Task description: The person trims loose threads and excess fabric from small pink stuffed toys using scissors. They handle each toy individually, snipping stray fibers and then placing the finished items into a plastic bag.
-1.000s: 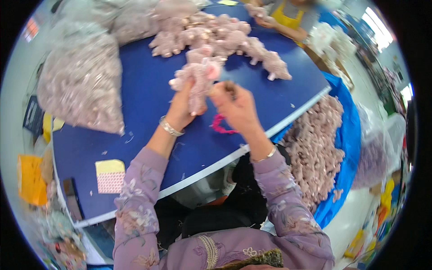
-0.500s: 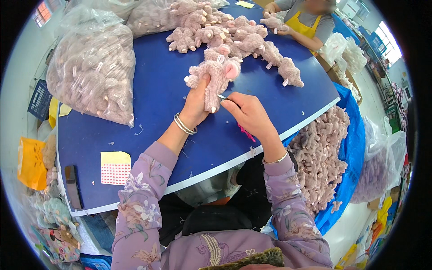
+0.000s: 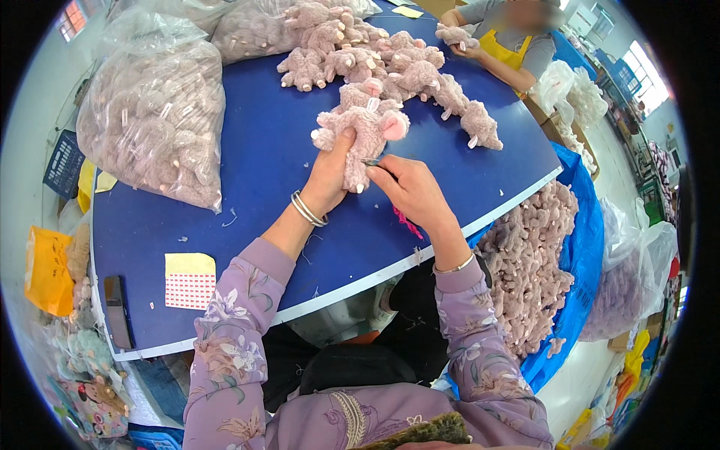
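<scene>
We clasped a plush toy [image 3: 366,129] in our left hand [image 3: 328,178]; toward the toy's five o'clock, our right hand [image 3: 412,189] pinched a slim tool [image 3: 371,161], mostly hidden.

Plush toy [image 3: 361,146]: pinkish-gry, fuzzy; pink-lined ear [image 3: 394,126] @ 2 o'clock, pale-tipped limb [image 3: 358,186] pointing approx. 6. Sm. metal tool [image 3: 370,161], mostly hidden, tip @ toy's 4 o'clock side. Pink cord [image 3: 407,223] 5 o'clock of tool.

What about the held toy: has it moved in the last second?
Yes: the held toy has shifted slightly right, judged against the dotted sheet on the table.
</scene>
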{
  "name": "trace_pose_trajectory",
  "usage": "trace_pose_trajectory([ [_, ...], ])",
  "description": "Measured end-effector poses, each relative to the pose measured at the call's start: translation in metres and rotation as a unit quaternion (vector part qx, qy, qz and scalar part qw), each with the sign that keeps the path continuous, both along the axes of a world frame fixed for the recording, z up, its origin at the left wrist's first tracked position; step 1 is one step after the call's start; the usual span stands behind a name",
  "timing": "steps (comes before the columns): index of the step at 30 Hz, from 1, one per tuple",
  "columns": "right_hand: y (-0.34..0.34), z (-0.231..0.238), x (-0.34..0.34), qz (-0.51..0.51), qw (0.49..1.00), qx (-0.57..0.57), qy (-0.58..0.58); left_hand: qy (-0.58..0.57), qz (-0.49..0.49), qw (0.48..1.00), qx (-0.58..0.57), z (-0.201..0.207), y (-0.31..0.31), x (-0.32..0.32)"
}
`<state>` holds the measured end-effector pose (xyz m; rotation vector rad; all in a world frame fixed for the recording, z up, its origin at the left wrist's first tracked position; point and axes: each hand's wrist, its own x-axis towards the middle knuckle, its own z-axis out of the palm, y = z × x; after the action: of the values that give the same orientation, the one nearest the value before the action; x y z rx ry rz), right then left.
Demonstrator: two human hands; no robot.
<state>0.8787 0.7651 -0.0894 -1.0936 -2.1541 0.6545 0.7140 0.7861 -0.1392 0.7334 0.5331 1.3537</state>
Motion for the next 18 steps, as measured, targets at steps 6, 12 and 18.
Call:
trace_pose_trajectory([
  [6,0.0,0.0,-0.005,0.006,1.0,-0.018,0.023,0.014,0.005,1.0,0.008,0.002,-0.001,0.001],
  [12,0.0,-0.001,0.008,0.062,0.958,-0.13,0.248,0.029,0.004,1.0,0.011,0.002,-0.002,0.0],
  [18,0.011,0.0,0.021,-0.061,0.899,-0.189,0.39,0.068,0.067,0.995,0.032,0.0,-0.003,0.009],
])
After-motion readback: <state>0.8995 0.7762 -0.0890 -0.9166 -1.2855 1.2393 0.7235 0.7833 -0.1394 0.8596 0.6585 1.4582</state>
